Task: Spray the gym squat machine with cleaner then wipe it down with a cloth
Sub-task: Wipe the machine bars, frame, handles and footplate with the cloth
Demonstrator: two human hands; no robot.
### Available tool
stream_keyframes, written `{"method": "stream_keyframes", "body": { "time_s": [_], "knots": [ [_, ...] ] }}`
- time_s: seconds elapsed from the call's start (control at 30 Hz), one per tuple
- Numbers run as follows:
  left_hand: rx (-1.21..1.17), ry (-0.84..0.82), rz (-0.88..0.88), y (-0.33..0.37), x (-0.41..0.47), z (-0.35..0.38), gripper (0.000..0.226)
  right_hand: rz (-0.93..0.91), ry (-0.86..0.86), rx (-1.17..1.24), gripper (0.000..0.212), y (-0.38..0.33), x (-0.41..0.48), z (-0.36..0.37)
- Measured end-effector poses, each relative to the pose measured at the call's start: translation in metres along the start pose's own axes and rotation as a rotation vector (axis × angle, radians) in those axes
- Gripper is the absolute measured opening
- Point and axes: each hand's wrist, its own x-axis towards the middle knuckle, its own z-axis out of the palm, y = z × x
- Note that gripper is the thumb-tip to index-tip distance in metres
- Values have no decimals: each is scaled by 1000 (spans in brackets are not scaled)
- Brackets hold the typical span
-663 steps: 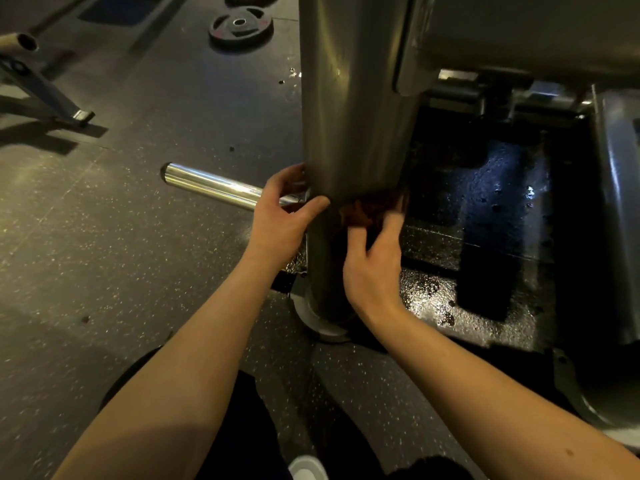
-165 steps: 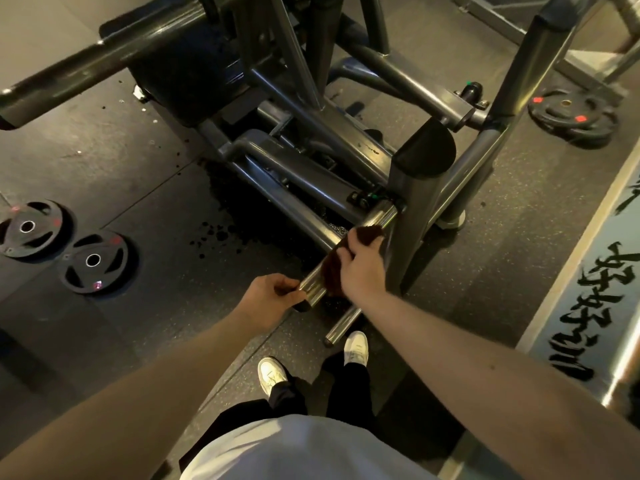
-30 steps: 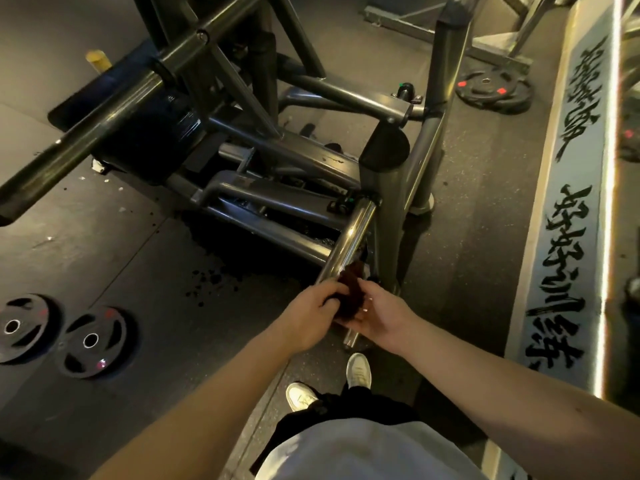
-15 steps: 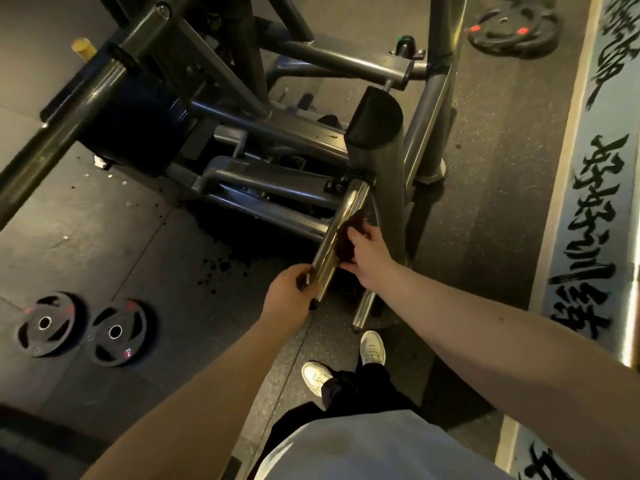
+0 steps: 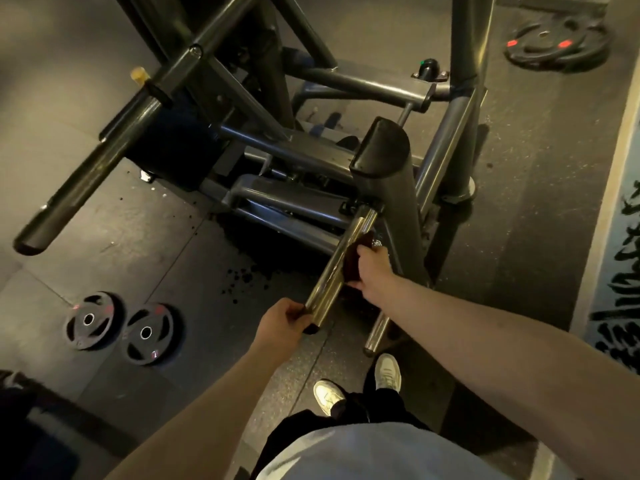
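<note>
My right hand [image 5: 372, 268] has its fingers curled round the dark red cloth [image 5: 352, 263], pressing it to the right flank of the chrome bar [image 5: 334, 271] of the squat machine [image 5: 311, 143], about midway along. My left hand [image 5: 282, 322] wraps its fingers round the bar's near end. The bar's long axis runs from that end up and away toward the grey upright [image 5: 389, 192], so I judge that the next wipe follows that line, and the right hand is the one placed for it.

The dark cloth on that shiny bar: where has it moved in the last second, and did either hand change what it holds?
The right hand has slid the cloth up along the chrome bar, away from its near end. The left hand, which was at the cloth a second ago, now holds the bar's near end. The right hand still grips the cloth.
</note>
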Motion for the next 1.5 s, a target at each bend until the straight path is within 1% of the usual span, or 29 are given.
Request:
{"method": "stream_keyframes", "body": {
  "time_s": [0.1, 0.17, 0.33, 0.4, 0.47, 0.57, 0.63, 0.7, 0.73, 0.83, 0.87, 0.93, 1.03, 1.13, 1.2, 1.33, 1.4, 1.43, 1.5],
  "knots": [
    [17, 9, -22, 0, 0, -2, 13, -30, 18, -60, 20, 3, -6, 3],
    [11, 7, -23, 0, 0, -2, 11, -19, 14, -98, 23, 25, -17, 5],
    [-6, 37, 40, -5, 1, -6, 9, 42, -19, -251, 16, 77, -53, 9],
    [-15, 11, 61, -8, 2, -15, 9, 49, -27, -339, 13, 80, -59, 11],
    [-41, -6, 90, -11, 2, -28, 8, 36, 4, -431, 14, 74, -64, 16],
    [-99, -7, 175, -20, 9, -54, 5, -49, 61, -528, 19, 69, -77, 30],
    [-183, -49, 218, -28, 15, -77, 12, -148, 103, -559, 21, 69, -90, 41],
    [-282, -110, 252, -38, 22, -101, 23, -216, 133, -520, 24, 70, -103, 55],
    [-319, -146, 287, -41, 23, -113, 26, -225, 131, -452, 24, 70, -109, 64],
    [-377, -309, 412, -41, 17, -147, 24, -186, 84, -135, 25, 76, -128, 97],
    [-374, -361, 443, -41, 15, -156, 26, -180, 72, -60, 27, 81, -133, 108],
    [-349, -436, 497, -43, 11, -170, 39, -186, 59, 19, 30, 93, -143, 129],
    [-283, -484, 561, -49, 10, -183, 52, -190, -2, 91, 31, 111, -151, 153],
    [-245, -477, 621, -54, 11, -193, 49, -191, -63, 111, 31, 119, -150, 167],
    [-188, -434, 651, -53, 16, -199, 39, -188, -80, 107, 31, 117, -145, 171],
    [5, -286, 695, -43, 36, -211, 20, -187, -52, -100, 30, 101, -129, 176],
    [125, -208, 737, -35, 51, -218, 19, -209, -65, -130, 25, 90, -121, 183],
    [149, -200, 740, -29, 58, -222, 21, -230, -81, -121, 24, 84, -116, 185],
    [75, -267, 671, -12, 67, -233, 25, -279, -104, -99, 25, 69, -103, 190]
  ]
}}
